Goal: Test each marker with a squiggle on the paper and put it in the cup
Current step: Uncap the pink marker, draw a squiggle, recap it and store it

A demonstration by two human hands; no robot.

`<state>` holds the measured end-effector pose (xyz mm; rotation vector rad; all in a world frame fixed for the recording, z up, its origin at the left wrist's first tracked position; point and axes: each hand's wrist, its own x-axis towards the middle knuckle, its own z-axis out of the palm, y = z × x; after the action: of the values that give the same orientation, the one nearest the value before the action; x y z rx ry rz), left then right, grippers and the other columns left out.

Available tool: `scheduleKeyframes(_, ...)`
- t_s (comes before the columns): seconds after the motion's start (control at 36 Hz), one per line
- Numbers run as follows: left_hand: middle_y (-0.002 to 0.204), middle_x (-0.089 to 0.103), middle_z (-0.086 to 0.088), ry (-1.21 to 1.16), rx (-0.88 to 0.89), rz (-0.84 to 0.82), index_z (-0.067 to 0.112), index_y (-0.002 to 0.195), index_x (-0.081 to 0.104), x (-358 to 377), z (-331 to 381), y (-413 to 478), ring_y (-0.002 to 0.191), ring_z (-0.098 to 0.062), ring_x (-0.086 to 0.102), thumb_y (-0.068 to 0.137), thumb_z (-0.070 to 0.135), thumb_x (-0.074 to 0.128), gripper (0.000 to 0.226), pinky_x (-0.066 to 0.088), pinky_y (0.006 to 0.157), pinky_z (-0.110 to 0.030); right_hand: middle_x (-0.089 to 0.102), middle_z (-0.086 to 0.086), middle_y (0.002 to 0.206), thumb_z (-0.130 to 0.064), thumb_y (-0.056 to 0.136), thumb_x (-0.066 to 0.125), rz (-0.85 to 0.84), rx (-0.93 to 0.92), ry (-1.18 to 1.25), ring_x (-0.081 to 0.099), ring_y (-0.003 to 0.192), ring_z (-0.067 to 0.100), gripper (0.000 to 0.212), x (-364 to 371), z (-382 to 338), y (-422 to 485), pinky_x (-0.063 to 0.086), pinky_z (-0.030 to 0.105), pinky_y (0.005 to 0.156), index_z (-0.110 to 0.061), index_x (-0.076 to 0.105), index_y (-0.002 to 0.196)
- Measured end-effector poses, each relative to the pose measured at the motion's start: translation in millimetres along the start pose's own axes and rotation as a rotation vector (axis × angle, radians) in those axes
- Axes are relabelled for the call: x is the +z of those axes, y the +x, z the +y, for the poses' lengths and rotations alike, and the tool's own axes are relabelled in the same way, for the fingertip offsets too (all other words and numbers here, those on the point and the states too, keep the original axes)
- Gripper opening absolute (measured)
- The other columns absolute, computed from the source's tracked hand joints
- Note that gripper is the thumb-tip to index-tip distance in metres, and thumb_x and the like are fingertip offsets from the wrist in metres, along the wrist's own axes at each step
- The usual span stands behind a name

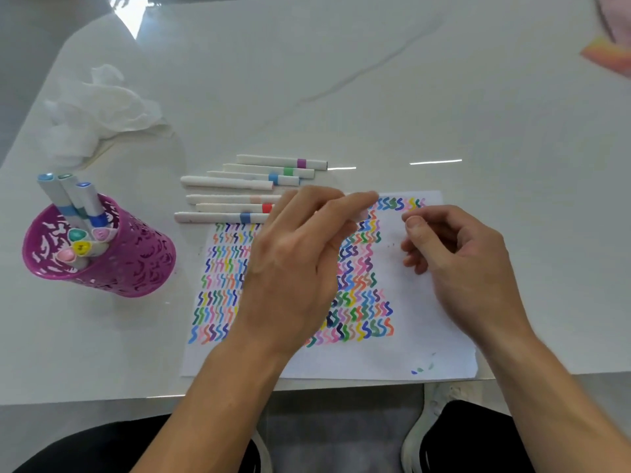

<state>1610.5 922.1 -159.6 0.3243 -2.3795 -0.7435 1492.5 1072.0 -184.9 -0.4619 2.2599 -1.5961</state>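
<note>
White marble tabletop (409, 97): seven white markers (235, 183) waiting, seven sitting in purple perforated cup (136, 261), left hand (297, 268) pinching a blurred marker (362, 216), right hand (457, 254) curling, hold unclear

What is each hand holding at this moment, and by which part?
The left hand pinches a blurred pale marker between its fingers; which part cannot be told. The right hand, fingers loosely curled, shows nothing in it.

Crumpled tissue (99, 110) on marble table (444, 97); pink-orange object (611, 52) far corner.
</note>
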Motion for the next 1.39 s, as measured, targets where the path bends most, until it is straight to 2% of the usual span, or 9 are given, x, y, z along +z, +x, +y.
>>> scheduleKeyframes(0.17,0.106,0.069,0.013,-0.24,-0.1,0.101,0.02,0.116,0.07,9,15,4,0.098,-0.004,0.066,0.098,0.013,0.065,0.02,0.049,0.087,-0.019,0.074,-0.012,0.1,-0.023,0.098,0.071,-0.117,-0.178,-0.063,0.071,0.097,0.008,0.015,-2,-14,-8,0.053,0.015,0.082,-0.028,0.073,0.112)
scheduleKeyframes(0.28,0.103,0.073,0.009,-0.505,-0.254,0.111,0.019,0.113,0.067,15,23,4,0.1,-0.015,0.072,0.097,0.01,0.067,0.019,0.056,0.088,-0.032,0.07,-0.018,0.118,-0.038,0.097,0.068,-0.161,-0.312,-0.184,0.063,0.115,0.001,0.027,-5,-23,-10,0.044,0.007,0.092,-0.03,0.07,0.123)
scheduleKeyframes(0.44,0.098,0.074,0.012,-0.533,-0.36,0.106,0.018,0.111,0.068,26,30,0,0.094,-0.009,0.073,0.096,0.01,0.068,0.017,0.057,0.082,-0.022,0.066,-0.023,0.09,-0.046,0.095,0.065,-0.136,-0.335,-0.247,0.062,0.089,-0.007,0.025,-10,-18,-9,0.042,0.002,0.076,-0.03,0.073,0.112)
scheduleKeyframes(0.56,0.099,0.074,0.012,-0.46,-0.391,0.034,0.021,0.118,0.068,32,28,-5,0.094,-0.01,0.072,0.096,0.012,0.067,0.024,0.058,0.083,-0.027,0.068,-0.016,0.095,-0.043,0.097,0.065,-0.116,-0.385,-0.356,0.063,0.088,0.006,0.025,-15,-11,-7,0.047,0.014,0.078,-0.025,0.074,0.111)
scheduleKeyframes(0.69,0.101,0.068,0.019,-0.196,-0.302,-0.083,0.029,0.12,0.071,35,26,-4,0.091,0.0,0.065,0.098,0.021,0.065,0.025,0.046,0.079,-0.007,0.07,-0.011,0.093,-0.037,0.099,0.066,-0.133,-0.429,-0.481,0.062,0.083,0.014,0.017,-22,-6,-3,0.053,0.036,0.08,-0.024,0.074,0.107)
scheduleKeyframes(0.89,0.097,0.063,0.017,-0.009,-0.217,-0.25,0.022,0.115,0.071,34,24,0,0.083,0.003,0.056,0.102,0.024,0.058,0.019,0.037,0.079,-0.004,0.065,-0.009,0.083,-0.053,0.101,0.051,-0.209,-0.401,-0.599,0.057,0.074,0.012,0.034,-27,1,-2,0.051,0.035,0.067,-0.026,0.071,0.099)
scheduleKeyframes(1.06,0.094,0.066,0.016,-0.005,-0.235,-0.444,0.03,0.123,0.07,35,19,3,0.08,-0.003,0.06,0.104,0.028,0.052,0.027,0.048,0.085,-0.024,0.065,-0.011,0.077,-0.059,0.099,0.05,-0.231,-0.372,-0.63,0.057,0.067,0.01,0.036,-31,7,-3,0.048,0.031,0.058,-0.03,0.068,0.09)
scheduleKeyframes(1.22,0.074,0.06,0.021,-0.093,-0.286,-0.362,0.023,0.107,0.077,38,15,4,0.068,-0.003,0.063,0.1,0.016,0.06,0.019,0.043,0.068,-0.012,0.059,-0.012,0.06,-0.064,0.097,0.05,-0.152,-0.397,-0.719,0.054,0.053,0.011,0.043,-31,8,-4,0.034,0.02,0.046,-0.028,0.064,0.078)
scheduleKeyframes(1.39,0.075,0.064,0.022,-0.172,-0.377,-0.286,0.026,0.107,0.077,44,17,0,0.07,-0.002,0.066,0.099,0.015,0.061,0.021,0.047,0.065,-0.008,0.055,-0.008,0.057,-0.068,0.096,0.046,-0.187,-0.342,-0.681,0.053,0.053,0.01,0.049,-32,7,1,0.042,0.029,0.05,-0.026,0.061,0.078)
